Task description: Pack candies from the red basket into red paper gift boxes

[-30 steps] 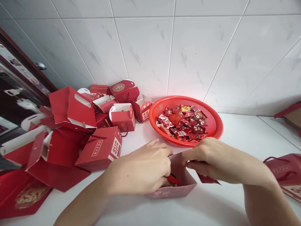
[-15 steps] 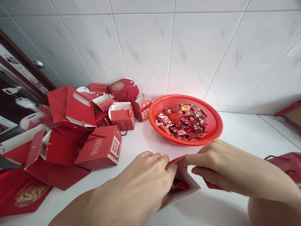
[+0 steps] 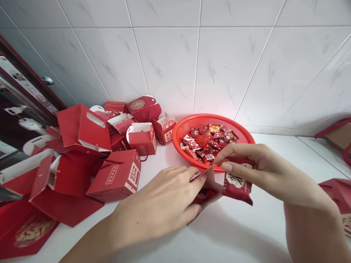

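Observation:
My left hand [image 3: 161, 199] grips the near left side of an open red box [image 3: 212, 182], its fingers over the edge. Red wrapped candy [image 3: 203, 195] shows inside the box. My right hand [image 3: 255, 170] is just right of the box, holding a dark red candy packet [image 3: 238, 186] that hangs below its fingers. The thumb and index finger are close to the box's upper edge. Behind both hands stands a red mesh basket [image 3: 248, 137] with a heap of wrapped candies [image 3: 208, 140] in it.
Many red gift boxes [image 3: 117, 175] are piled on the left of the white table [image 3: 236, 233]. More red boxes [image 3: 338, 197] sit at the right edge. A tiled wall [image 3: 164, 62] rises behind, and a dark door frame [image 3: 27, 73] with keys is at the far left.
My right hand has moved up and slightly left of its earlier place, and the packet in its fingers now shows more fully. The view has tilted slightly upward.

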A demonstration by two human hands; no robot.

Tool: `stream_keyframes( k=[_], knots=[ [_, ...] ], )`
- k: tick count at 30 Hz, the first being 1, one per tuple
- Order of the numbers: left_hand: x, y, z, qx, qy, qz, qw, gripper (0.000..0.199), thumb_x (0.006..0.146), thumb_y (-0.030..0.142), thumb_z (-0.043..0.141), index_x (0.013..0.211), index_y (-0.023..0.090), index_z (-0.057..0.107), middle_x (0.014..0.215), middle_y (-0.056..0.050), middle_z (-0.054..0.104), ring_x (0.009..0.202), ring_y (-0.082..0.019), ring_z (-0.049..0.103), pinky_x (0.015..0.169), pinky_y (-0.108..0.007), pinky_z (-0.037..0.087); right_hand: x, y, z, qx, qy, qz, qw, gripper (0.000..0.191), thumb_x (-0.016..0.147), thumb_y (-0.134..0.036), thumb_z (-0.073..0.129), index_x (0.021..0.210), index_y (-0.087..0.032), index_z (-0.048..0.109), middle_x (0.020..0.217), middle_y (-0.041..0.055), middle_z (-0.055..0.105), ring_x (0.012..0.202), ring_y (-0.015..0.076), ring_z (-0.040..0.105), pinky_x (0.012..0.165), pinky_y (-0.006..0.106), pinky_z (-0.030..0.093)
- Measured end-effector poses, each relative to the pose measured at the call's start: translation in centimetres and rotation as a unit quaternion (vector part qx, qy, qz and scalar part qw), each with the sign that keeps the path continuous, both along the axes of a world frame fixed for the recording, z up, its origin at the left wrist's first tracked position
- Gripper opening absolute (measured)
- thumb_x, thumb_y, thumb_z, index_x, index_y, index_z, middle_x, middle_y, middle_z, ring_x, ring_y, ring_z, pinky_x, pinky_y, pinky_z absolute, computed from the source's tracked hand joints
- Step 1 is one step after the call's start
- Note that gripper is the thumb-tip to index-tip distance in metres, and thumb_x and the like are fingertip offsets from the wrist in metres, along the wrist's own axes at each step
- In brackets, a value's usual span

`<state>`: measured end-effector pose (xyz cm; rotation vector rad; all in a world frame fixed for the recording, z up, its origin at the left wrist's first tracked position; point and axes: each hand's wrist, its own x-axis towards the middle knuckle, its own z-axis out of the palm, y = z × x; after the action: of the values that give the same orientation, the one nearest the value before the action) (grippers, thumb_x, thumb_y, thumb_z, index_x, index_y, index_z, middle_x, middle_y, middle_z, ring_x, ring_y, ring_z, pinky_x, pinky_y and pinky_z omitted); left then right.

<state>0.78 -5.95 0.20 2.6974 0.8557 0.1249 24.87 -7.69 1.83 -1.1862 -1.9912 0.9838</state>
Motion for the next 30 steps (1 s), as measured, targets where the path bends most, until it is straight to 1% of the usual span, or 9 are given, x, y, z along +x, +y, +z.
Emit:
stream_keyframes(
  k=[5, 7, 10, 13, 16, 23, 25, 27, 30],
  knots=[
    [0.4, 1.3, 0.8, -0.051, -0.025, -0.001, 0.998, 0.008, 0.093, 0.027, 0.062, 0.096, 0.023, 0.068, 0.104, -0.003, 0.065, 0.094, -0.021, 0.064, 0.077, -0.03, 0.048, -0.7, 0.4, -0.3, 0.004, 0.02, -0.012, 1.0, 0.022, 0.099, -0.036, 0.061, 0.104, -0.017, 0.071, 0.08, 0.0028, 0.068, 0.063, 0.0121, 0.058, 0.053, 0.021, 0.047],
    [0.3, 1.6, 1.1, -0.062, -0.031, 0.004, 0.998, 0.01, 0.094, 0.028, 0.061, 0.091, 0.023, 0.068, 0.102, -0.003, 0.065, 0.091, -0.02, 0.064, 0.073, -0.028, 0.047, -1.0, 0.3, -0.4, 0.023, 0.01, -0.026, 0.999, 0.019, 0.099, -0.034, 0.062, 0.103, -0.018, 0.072, 0.08, 0.0024, 0.068, 0.064, 0.0117, 0.058, 0.053, 0.02, 0.047],
    [-0.1, 1.8, 1.1, -0.068, -0.033, 0.001, 0.997, 0.015, 0.095, 0.024, 0.055, 0.095, 0.024, 0.07, 0.103, -0.003, 0.066, 0.088, -0.02, 0.066, 0.072, -0.028, 0.047, -1.2, 0.1, -0.4, 0.011, 0.002, -0.04, 0.999, 0.017, 0.099, -0.034, 0.062, 0.1, -0.019, 0.071, 0.072, -0.0007, 0.063, 0.057, 0.01, 0.057, 0.048, 0.018, 0.046],
    [-0.6, 1.9, 1.1, -0.065, -0.044, -0.006, 0.997, 0.02, 0.098, 0.023, 0.05, 0.102, 0.024, 0.07, 0.1, -0.004, 0.069, 0.086, -0.02, 0.067, 0.075, -0.029, 0.047, -1.1, -0.1, -0.4, -0.023, 0.015, -0.063, 0.998, 0.019, 0.098, -0.036, 0.063, 0.101, -0.018, 0.068, 0.056, -0.0066, 0.051, 0.041, 0.007, 0.045, 0.038, 0.017, 0.041],
    [-0.7, 1.9, 1.1, -0.076, -0.06, -0.009, 0.995, 0.027, 0.1, 0.019, 0.042, 0.1, 0.023, 0.068, 0.089, -0.002, 0.07, 0.079, -0.02, 0.067, 0.073, -0.029, 0.046, -1.1, -0.2, -0.2, -0.031, 0.037, -0.083, 0.995, 0.021, 0.095, -0.038, 0.068, 0.101, -0.017, 0.067, 0.051, -0.0101, 0.044, 0.037, 0.0054, 0.038, 0.034, 0.017, 0.037],
    [-0.2, 1.3, 1.3, -0.107, -0.087, -0.011, 0.99, 0.03, 0.099, 0.011, 0.039, 0.097, 0.022, 0.066, 0.085, 0.0, 0.072, 0.076, -0.017, 0.067, 0.067, -0.026, 0.045, -1.4, -1.1, -0.1, -0.036, 0.038, -0.003, 0.999, 0.015, 0.096, -0.029, 0.068, 0.089, -0.017, 0.07, 0.064, -0.0021, 0.065, 0.045, 0.0063, 0.053, 0.038, 0.014, 0.044],
    [-0.2, 1.3, 1.3, -0.11, -0.086, -0.015, 0.99, 0.028, 0.098, 0.008, 0.041, 0.091, 0.022, 0.064, 0.085, 0.001, 0.072, 0.074, -0.015, 0.066, 0.065, -0.025, 0.043, -1.7, -1.5, -0.3, 0.003, 0.019, 0.01, 1.0, 0.014, 0.098, -0.024, 0.064, 0.089, -0.018, 0.072, 0.069, -0.0003, 0.067, 0.05, 0.0075, 0.057, 0.04, 0.014, 0.047],
    [-0.3, 1.3, 1.3, -0.102, -0.084, -0.022, 0.991, 0.026, 0.097, 0.008, 0.043, 0.09, 0.022, 0.064, 0.085, 0.001, 0.072, 0.074, -0.015, 0.066, 0.066, -0.025, 0.044, -2.0, -1.9, -0.6, 0.088, 0.006, 0.014, 0.996, 0.014, 0.098, -0.021, 0.062, 0.089, -0.019, 0.073, 0.074, 0.002, 0.069, 0.055, 0.0092, 0.06, 0.043, 0.015, 0.048],
    [-0.5, 1.3, 1.1, -0.078, -0.073, -0.028, 0.994, 0.025, 0.096, 0.01, 0.047, 0.101, 0.024, 0.067, 0.091, 0.0, 0.073, 0.081, -0.018, 0.068, 0.072, -0.026, 0.047, -2.3, -2.1, -0.8, 0.215, 0.0, 0.005, 0.977, 0.012, 0.099, -0.021, 0.063, 0.092, -0.02, 0.073, 0.075, 0.0035, 0.068, 0.059, 0.0114, 0.062, 0.047, 0.018, 0.048]
  ],
)
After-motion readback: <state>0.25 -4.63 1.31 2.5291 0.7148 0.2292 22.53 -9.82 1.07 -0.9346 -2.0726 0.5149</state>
